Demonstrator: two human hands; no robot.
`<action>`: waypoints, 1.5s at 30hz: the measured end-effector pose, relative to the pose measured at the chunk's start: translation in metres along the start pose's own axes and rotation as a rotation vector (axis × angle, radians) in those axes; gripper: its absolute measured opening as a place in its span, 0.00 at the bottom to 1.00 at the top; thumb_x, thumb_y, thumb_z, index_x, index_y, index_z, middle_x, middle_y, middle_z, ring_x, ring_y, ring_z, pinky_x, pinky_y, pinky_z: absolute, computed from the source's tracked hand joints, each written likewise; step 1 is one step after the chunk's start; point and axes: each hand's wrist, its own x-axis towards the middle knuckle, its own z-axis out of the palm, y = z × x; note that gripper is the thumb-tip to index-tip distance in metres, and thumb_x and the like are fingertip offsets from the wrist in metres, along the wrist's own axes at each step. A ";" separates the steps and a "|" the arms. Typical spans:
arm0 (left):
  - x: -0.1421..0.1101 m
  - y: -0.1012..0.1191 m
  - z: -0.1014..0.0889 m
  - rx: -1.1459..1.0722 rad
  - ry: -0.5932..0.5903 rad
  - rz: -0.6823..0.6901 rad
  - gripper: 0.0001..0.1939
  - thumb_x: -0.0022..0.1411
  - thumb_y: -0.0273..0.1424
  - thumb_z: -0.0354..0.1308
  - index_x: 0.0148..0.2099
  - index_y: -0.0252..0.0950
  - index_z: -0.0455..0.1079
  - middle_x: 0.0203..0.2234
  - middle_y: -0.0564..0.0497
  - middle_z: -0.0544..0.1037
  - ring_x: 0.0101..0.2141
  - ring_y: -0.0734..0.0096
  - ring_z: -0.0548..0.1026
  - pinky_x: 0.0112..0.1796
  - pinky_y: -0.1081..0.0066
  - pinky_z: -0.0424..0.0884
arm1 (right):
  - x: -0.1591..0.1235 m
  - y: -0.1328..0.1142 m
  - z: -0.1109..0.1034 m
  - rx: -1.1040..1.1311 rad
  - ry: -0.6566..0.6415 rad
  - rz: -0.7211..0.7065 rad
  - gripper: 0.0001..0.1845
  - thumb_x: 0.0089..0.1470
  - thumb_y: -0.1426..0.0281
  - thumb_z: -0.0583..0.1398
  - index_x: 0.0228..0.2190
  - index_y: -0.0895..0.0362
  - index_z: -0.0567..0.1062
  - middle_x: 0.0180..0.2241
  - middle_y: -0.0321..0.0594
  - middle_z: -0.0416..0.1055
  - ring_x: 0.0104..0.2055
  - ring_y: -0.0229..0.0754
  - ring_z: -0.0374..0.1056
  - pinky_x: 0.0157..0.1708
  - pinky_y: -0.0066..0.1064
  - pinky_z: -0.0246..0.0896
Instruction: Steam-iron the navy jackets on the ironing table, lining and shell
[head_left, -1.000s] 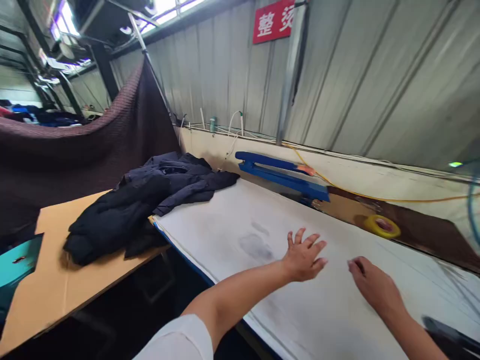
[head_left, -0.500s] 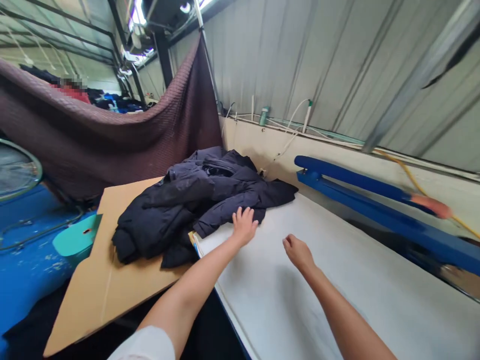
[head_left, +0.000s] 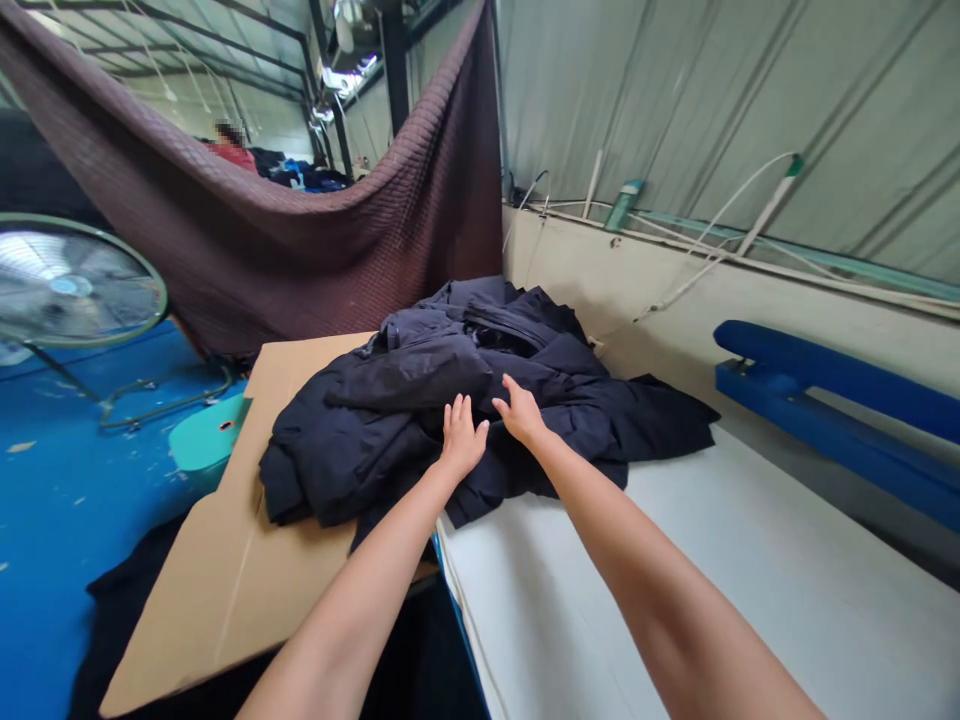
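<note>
A heap of dark navy padded jackets lies across the joint between a cardboard sheet and a white-covered table. My left hand is over the front of the heap, fingers stretched upward and nothing held. Close beside it on the right, my right hand reaches over the same jackets with thumb and fingers apart. Whether either hand touches the cloth I cannot tell. A sleeve spreads to the right onto the white cover.
A blue sleeve board stands along the back wall at right. Behind the heap hangs a brown quilted curtain. At left are a floor fan and a teal stool. Beyond the curtain, a person in red is partly visible.
The view has swung left toward the jackets. Both hands have moved from above the white table to the heap and closer together. My right hand's fingers, curled before, are now apart.
</note>
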 end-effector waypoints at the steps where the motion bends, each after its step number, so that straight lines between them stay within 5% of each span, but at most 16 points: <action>1: 0.003 -0.007 0.000 -0.013 0.024 0.004 0.32 0.59 0.36 0.43 0.63 0.29 0.40 0.61 0.41 0.44 0.61 0.64 0.38 0.58 0.62 0.38 | 0.013 -0.003 0.009 0.051 -0.003 0.034 0.34 0.50 0.66 0.55 0.57 0.56 0.50 0.54 0.44 0.58 0.56 0.44 0.51 0.52 0.37 0.48; 3: 0.008 -0.018 -0.002 -0.037 0.064 0.010 0.35 0.58 0.34 0.45 0.63 0.30 0.35 0.61 0.41 0.43 0.61 0.66 0.39 0.58 0.62 0.39 | 0.032 -0.009 0.025 0.188 -0.015 0.159 0.39 0.46 0.66 0.58 0.58 0.54 0.49 0.54 0.44 0.58 0.57 0.46 0.50 0.53 0.40 0.46; 6: 0.010 -0.030 -0.008 -0.048 0.084 -0.023 0.45 0.53 0.31 0.52 0.63 0.37 0.24 0.62 0.43 0.35 0.61 0.64 0.37 0.57 0.57 0.41 | 0.043 -0.014 0.038 0.369 -0.059 0.302 0.27 0.42 0.68 0.60 0.47 0.56 0.66 0.46 0.45 0.67 0.53 0.50 0.56 0.52 0.42 0.46; 9: 0.010 -0.029 -0.018 -0.033 0.070 -0.183 0.56 0.46 0.30 0.60 0.62 0.43 0.18 0.62 0.43 0.26 0.60 0.56 0.37 0.55 0.49 0.44 | 0.037 -0.015 0.036 0.472 -0.060 0.284 0.11 0.45 0.66 0.57 0.33 0.57 0.72 0.37 0.43 0.71 0.48 0.48 0.61 0.49 0.39 0.51; 13: 0.011 -0.006 -0.029 -0.044 0.068 -0.346 0.61 0.40 0.34 0.65 0.61 0.51 0.20 0.61 0.46 0.20 0.59 0.44 0.38 0.50 0.43 0.51 | 0.015 -0.020 0.013 0.658 -0.045 0.230 0.13 0.49 0.61 0.51 0.30 0.55 0.70 0.30 0.36 0.71 0.37 0.41 0.66 0.40 0.36 0.60; 19: 0.011 0.068 -0.033 -0.124 0.089 -0.240 0.51 0.48 0.30 0.60 0.61 0.61 0.27 0.62 0.56 0.26 0.58 0.42 0.45 0.46 0.41 0.59 | -0.020 -0.035 -0.060 1.158 0.021 0.136 0.10 0.44 0.61 0.58 0.28 0.54 0.68 0.26 0.33 0.70 0.31 0.37 0.67 0.34 0.33 0.64; 22: 0.001 0.118 -0.041 -0.174 0.094 -0.073 0.46 0.51 0.22 0.53 0.61 0.61 0.31 0.62 0.58 0.30 0.58 0.47 0.48 0.48 0.44 0.58 | -0.042 -0.043 -0.114 1.416 0.124 0.106 0.11 0.39 0.66 0.63 0.27 0.54 0.68 0.25 0.30 0.70 0.30 0.36 0.67 0.35 0.32 0.64; 26: -0.028 0.198 -0.057 -0.271 0.124 0.157 0.44 0.51 0.20 0.50 0.61 0.60 0.34 0.62 0.58 0.32 0.58 0.52 0.49 0.52 0.47 0.53 | -0.090 -0.048 -0.196 1.460 0.264 -0.016 0.09 0.41 0.69 0.62 0.29 0.54 0.69 0.26 0.29 0.70 0.30 0.33 0.67 0.37 0.31 0.65; 31: -0.097 0.311 -0.064 -0.457 0.043 0.435 0.42 0.50 0.21 0.51 0.61 0.59 0.40 0.62 0.57 0.38 0.58 0.53 0.49 0.53 0.50 0.52 | -0.190 -0.038 -0.306 1.453 0.588 -0.041 0.09 0.43 0.73 0.61 0.30 0.53 0.68 0.27 0.28 0.72 0.29 0.33 0.69 0.37 0.34 0.67; 38: -0.258 0.454 -0.015 -0.630 -0.449 0.826 0.41 0.54 0.31 0.54 0.64 0.44 0.35 0.62 0.46 0.42 0.60 0.56 0.44 0.55 0.59 0.51 | -0.408 0.019 -0.435 1.271 0.900 0.028 0.10 0.48 0.74 0.56 0.35 0.53 0.70 0.32 0.35 0.74 0.32 0.39 0.70 0.32 0.39 0.68; 42: -0.344 0.484 0.040 -0.476 -0.938 1.054 0.47 0.50 0.41 0.57 0.64 0.41 0.32 0.59 0.44 0.54 0.56 0.58 0.56 0.54 0.59 0.54 | -0.553 0.091 -0.457 1.201 1.103 0.168 0.07 0.47 0.72 0.56 0.31 0.53 0.70 0.31 0.35 0.73 0.34 0.42 0.70 0.34 0.42 0.68; 45: -0.385 0.471 0.092 -0.201 -1.083 1.044 0.47 0.48 0.41 0.59 0.64 0.39 0.37 0.57 0.42 0.58 0.55 0.56 0.58 0.54 0.59 0.54 | -0.665 0.152 -0.428 1.103 1.234 0.459 0.10 0.40 0.76 0.57 0.28 0.52 0.69 0.28 0.33 0.72 0.33 0.39 0.69 0.34 0.39 0.68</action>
